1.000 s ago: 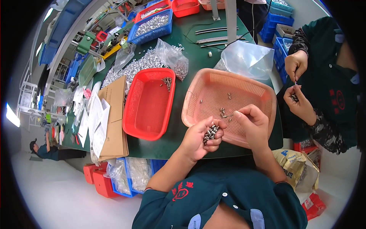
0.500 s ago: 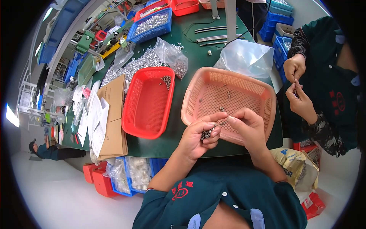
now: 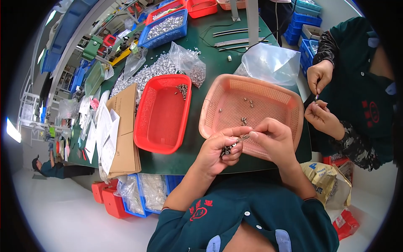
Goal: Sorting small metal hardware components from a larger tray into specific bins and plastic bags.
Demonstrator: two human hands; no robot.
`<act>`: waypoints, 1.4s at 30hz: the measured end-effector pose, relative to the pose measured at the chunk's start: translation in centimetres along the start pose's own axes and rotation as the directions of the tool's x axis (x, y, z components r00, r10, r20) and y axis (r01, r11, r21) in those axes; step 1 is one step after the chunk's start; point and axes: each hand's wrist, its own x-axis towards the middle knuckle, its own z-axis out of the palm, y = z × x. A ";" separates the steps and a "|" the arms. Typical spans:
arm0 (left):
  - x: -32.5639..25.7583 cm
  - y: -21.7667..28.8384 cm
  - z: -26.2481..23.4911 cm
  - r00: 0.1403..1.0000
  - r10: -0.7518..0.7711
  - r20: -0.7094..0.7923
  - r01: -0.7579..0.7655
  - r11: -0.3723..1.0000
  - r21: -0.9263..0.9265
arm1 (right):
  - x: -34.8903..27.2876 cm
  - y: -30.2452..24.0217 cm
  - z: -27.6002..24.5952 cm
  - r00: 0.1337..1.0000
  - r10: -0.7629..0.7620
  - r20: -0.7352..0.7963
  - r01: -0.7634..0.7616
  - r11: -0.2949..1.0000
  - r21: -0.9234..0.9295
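We wear a dark green button-up shirt (image 3: 252, 218) with red embroidery on the chest, a pale blue collar and short sleeves.

One red mesh tray (image 3: 161, 113) and one salmon-pink mesh tray (image 3: 252, 107) on the green tabletop (image 3: 218, 59). One clear bag (image 3: 270, 63) lying empty and one clear bag of silvery parts (image 3: 189, 63). One blue bin of metal parts (image 3: 164, 27). Four hands in view: the wearer's left hand (image 3: 218, 151) and right hand (image 3: 273, 140), plus a co-worker's two hands (image 3: 320, 75) (image 3: 321, 117). One flattened cardboard piece (image 3: 125, 130).
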 end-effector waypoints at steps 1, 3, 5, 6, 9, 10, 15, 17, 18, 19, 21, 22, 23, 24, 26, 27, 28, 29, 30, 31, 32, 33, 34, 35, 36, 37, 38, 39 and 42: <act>-0.1 0.1 0.0 1.000 -0.009 0.001 0.009 1.000 0.006 | 0.1 -0.3 0.0 1.000 0.000 0.000 0.000 1.000 -0.001; -0.1 0.1 0.2 1.000 -0.020 0.004 0.020 1.000 0.015 | 0.1 -1.0 -0.1 0.988 -0.153 0.030 0.156 0.970 -0.186; 0.0 0.2 0.5 0.999 0.004 -0.037 -0.003 0.999 0.050 | -0.1 -1.5 0.2 0.979 -0.205 0.024 0.204 0.946 -0.251; 0.0 0.3 0.5 0.999 0.004 -0.037 -0.003 0.999 0.050 | -0.2 -1.6 0.3 0.967 -0.255 0.023 0.249 0.916 -0.316; -0.1 0.4 0.6 1.000 -0.006 0.018 0.006 0.999 0.041 | -0.3 -0.1 0.5 0.992 -0.071 -0.101 0.066 0.996 -0.057; 0.0 0.3 0.7 1.000 -0.001 0.007 0.000 0.998 0.055 | -0.5 -0.2 0.5 0.992 -0.071 -0.104 0.065 0.996 -0.058; -0.2 0.5 0.8 0.997 0.014 -0.071 -0.006 0.994 0.111 | -0.7 -1.5 1.1 0.953 -0.303 -0.012 0.280 0.894 -0.350; -0.2 0.5 0.9 1.000 0.008 0.012 -0.008 0.997 0.072 | -0.4 -0.2 0.6 0.998 0.047 -0.046 -0.046 0.998 0.035; 0.0 0.5 1.0 1.000 0.002 0.017 -0.004 0.997 0.075 | -0.3 0.7 0.6 0.969 0.247 -0.013 -0.230 0.919 0.321; 0.2 0.5 1.1 1.000 0.002 -0.018 0.000 0.997 0.080 | -0.6 1.1 0.8 0.979 0.203 -0.028 -0.190 0.950 0.248; 0.3 0.2 1.0 0.998 0.012 -0.064 -0.007 0.997 0.082 | -0.9 0.0 1.9 0.947 0.321 0.006 -0.299 0.876 0.378; 0.3 0.1 0.9 0.998 0.020 -0.062 -0.016 0.998 0.063 | -0.8 0.0 2.1 0.924 0.383 0.007 -0.348 0.829 0.437; 0.4 0.0 0.9 0.998 0.024 -0.057 -0.021 0.999 0.045 | -0.7 0.4 1.9 0.925 0.381 0.006 -0.345 0.831 0.437; 0.3 0.0 1.0 0.998 0.024 -0.054 -0.022 0.999 0.047 | -0.6 1.2 1.5 0.918 0.396 0.018 -0.356 0.802 0.480; 0.2 0.1 1.3 0.994 0.049 -0.095 -0.045 0.998 0.036 | -0.6 1.6 1.1 0.902 0.431 0.027 -0.377 0.756 0.534; 0.2 0.2 1.0 0.994 0.051 -0.094 -0.048 0.998 0.037 | -0.5 1.5 1.0 0.903 0.429 0.028 -0.376 0.758 0.533; 0.2 0.1 0.4 0.994 0.054 -0.094 -0.053 0.998 0.021 | -0.4 1.5 0.8 0.920 0.390 -0.023 -0.325 0.797 0.509; 0.3 0.1 0.0 0.994 0.056 -0.093 -0.056 0.998 0.003 | -0.4 1.5 0.7 0.934 0.349 -0.073 -0.274 0.833 0.480; 0.3 0.1 -0.1 0.994 0.056 -0.091 -0.056 0.998 0.003 | -0.3 1.3 0.2 0.945 0.317 -0.078 -0.249 0.854 0.457; 0.3 0.1 -0.2 0.995 0.044 -0.090 -0.046 0.999 -0.019 | -0.4 1.2 0.1 0.945 0.316 -0.080 -0.248 0.855 0.455; 0.3 0.0 -0.3 0.995 0.035 -0.094 -0.039 0.998 -0.041 | -0.4 1.1 0.0 0.964 0.201 -0.176 -0.149 0.951 0.270; 0.3 0.0 -0.3 0.995 0.038 -0.096 -0.042 0.998 -0.044 | -0.3 0.8 0.1 0.967 0.066 -0.246 -0.051 0.997 0.066; 0.2 0.1 -0.4 0.994 0.028 -0.102 -0.033 0.998 -0.051 | -0.3 -0.3 -0.2 0.962 -0.183 -0.202 0.105 0.933 -0.344; 0.2 0.1 -0.5 0.994 0.019 -0.109 -0.025 0.998 -0.059 | -0.1 -1.1 -0.4 0.963 -0.181 -0.198 0.105 0.934 -0.343; 0.2 0.1 -0.4 0.993 0.022 -0.113 -0.029 0.998 -0.062 | 0.1 -1.8 -0.6 0.931 -0.356 -0.077 0.227 0.735 -0.639; 0.1 0.1 -0.2 0.993 0.022 -0.117 -0.024 1.000 -0.015 | 0.2 -2.0 -0.6 0.876 -0.473 0.095 0.325 0.433 -0.841; 0.2 0.1 0.0 0.993 0.017 -0.115 -0.013 0.999 0.035 | 0.1 -1.8 -0.5 0.868 -0.495 0.034 0.341 0.545 -0.766; 0.2 0.2 0.2 0.993 0.015 -0.114 -0.012 0.999 0.035 | 0.0 -1.9 -0.3 0.868 -0.495 0.033 0.340 0.545 -0.767; 0.3 0.2 0.6 0.997 0.013 -0.075 -0.006 0.995 0.097 | -0.5 -1.2 -0.1 0.986 -0.048 -0.162 0.036 0.996 -0.077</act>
